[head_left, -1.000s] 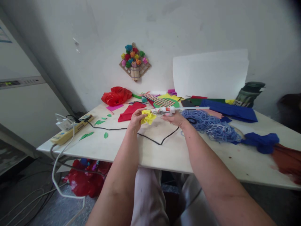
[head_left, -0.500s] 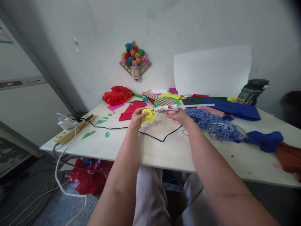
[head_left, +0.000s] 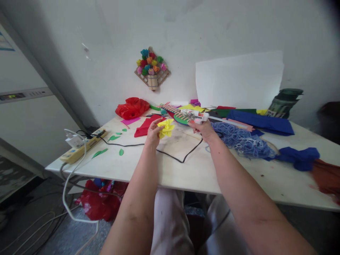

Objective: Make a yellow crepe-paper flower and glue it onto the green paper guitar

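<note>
Left hand (head_left: 153, 132) pinches yellow crepe flower (head_left: 165, 127). Right hand (head_left: 204, 130) grips glue gun (head_left: 198, 116) just beside flower; nozzle blurred against clutter.

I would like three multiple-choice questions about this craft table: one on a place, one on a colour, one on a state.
1. Where is the beige power strip?
A. at the table's left edge
B. on the wall
C. under the blue cloth

2. What colour is the crumpled paper flower in the left hand?
A. red
B. yellow
C. blue

3. How is the white glue gun?
A. lying free on the table
B. hanging on the wall
C. gripped in the right hand

Answers:
1 A: it lies near the white table corner, cables attached.
2 B: the paper is bright yellow.
3 C: the fingers close around it.
</note>
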The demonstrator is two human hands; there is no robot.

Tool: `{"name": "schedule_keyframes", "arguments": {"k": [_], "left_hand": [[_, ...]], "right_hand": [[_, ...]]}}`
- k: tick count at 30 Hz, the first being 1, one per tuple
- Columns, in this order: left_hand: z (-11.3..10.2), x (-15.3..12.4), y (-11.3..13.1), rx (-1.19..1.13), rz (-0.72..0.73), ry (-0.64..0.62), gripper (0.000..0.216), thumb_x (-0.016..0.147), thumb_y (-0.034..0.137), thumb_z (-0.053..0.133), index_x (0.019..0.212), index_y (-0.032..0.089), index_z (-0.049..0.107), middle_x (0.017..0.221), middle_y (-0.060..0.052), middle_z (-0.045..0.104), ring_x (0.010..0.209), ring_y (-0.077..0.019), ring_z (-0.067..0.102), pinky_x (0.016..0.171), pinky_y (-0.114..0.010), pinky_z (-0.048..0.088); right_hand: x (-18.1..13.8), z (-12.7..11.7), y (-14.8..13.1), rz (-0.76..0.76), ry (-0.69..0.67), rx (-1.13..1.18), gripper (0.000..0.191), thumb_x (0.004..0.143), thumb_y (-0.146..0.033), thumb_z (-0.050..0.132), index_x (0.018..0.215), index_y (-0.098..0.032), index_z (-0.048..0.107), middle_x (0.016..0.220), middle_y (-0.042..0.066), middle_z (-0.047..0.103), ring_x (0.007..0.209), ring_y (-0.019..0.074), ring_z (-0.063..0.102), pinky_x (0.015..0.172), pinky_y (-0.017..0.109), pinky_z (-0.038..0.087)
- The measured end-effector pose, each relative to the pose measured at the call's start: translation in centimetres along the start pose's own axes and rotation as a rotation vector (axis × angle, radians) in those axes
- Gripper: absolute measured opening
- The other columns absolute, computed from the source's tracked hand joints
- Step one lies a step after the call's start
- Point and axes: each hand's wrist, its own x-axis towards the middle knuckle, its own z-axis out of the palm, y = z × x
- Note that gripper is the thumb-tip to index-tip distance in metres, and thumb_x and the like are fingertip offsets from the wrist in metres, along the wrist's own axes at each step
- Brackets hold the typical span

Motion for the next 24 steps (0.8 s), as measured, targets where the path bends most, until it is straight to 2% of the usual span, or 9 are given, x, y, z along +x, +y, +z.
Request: {"name": "schedule_keyframes", "arguments": {"k": [3, 7, 12, 17, 24], "left_hand": [[0.2, -0.1, 0.0, 0.006, -0.030, 0.000, 0.044, 0.051, 0.018, 0.074, 0.095, 0.019, 0.067, 0.076, -0.002, 0.068, 0.065, -0.0156, 0.061, 0.062, -0.028, 0.048], [0.4, 0.0, -0.4, 0.012, -0.062, 0.015, 0.039, 0.050, 0.019, 0.074, 0.088, 0.017, 0.068, 0.079, -0.003, 0.069, 0.068, -0.0164, 0.063, 0.066, -0.029, 0.048], [0.7, 0.1, -0.8, -0.015, -0.061, 0.041, 0.034, 0.045, 0.018, 0.077, 0.077, 0.016, 0.067, 0.073, -0.001, 0.068, 0.065, -0.0137, 0.061, 0.065, -0.027, 0.046], [1.3, 0.1, -0.7, -0.051, -0.064, 0.052, 0.032, 0.042, 0.017, 0.077, 0.072, 0.015, 0.065, 0.068, 0.000, 0.067, 0.061, -0.0124, 0.060, 0.063, -0.026, 0.045], [2.0, -0.3, -1.1, -0.035, -0.089, -0.005, 0.031, 0.043, 0.016, 0.078, 0.071, 0.015, 0.064, 0.068, 0.000, 0.066, 0.060, -0.0120, 0.060, 0.061, -0.024, 0.044]], "right_hand": [[0.1, 0.6, 0.4, 0.053, 0.030, 0.085, 0.033, 0.052, -0.040, 0.079, 0.065, -0.018, 0.057, 0.047, -0.006, 0.048, 0.040, 0.0073, 0.038, 0.041, 0.025, 0.037], [0.1, 1.1, 0.4, 0.133, 0.075, 0.193, 0.038, 0.054, -0.044, 0.078, 0.059, -0.019, 0.049, 0.046, -0.007, 0.046, 0.039, 0.0054, 0.036, 0.040, 0.023, 0.041], [0.1, 1.7, 0.5, 0.146, 0.182, 0.338, 0.039, 0.056, -0.044, 0.078, 0.066, -0.019, 0.050, 0.046, -0.008, 0.047, 0.040, 0.0055, 0.042, 0.040, 0.021, 0.044], [0.2, 2.4, 0.7, 0.228, 0.262, 0.399, 0.037, 0.053, -0.036, 0.080, 0.071, -0.017, 0.054, 0.045, -0.007, 0.051, 0.038, 0.0057, 0.042, 0.037, 0.020, 0.042], [-0.1, 3.8, 0.9, 0.315, 0.269, 0.445, 0.036, 0.052, -0.021, 0.082, 0.074, -0.018, 0.054, 0.051, -0.006, 0.059, 0.040, 0.0057, 0.043, 0.038, 0.020, 0.043]]}}
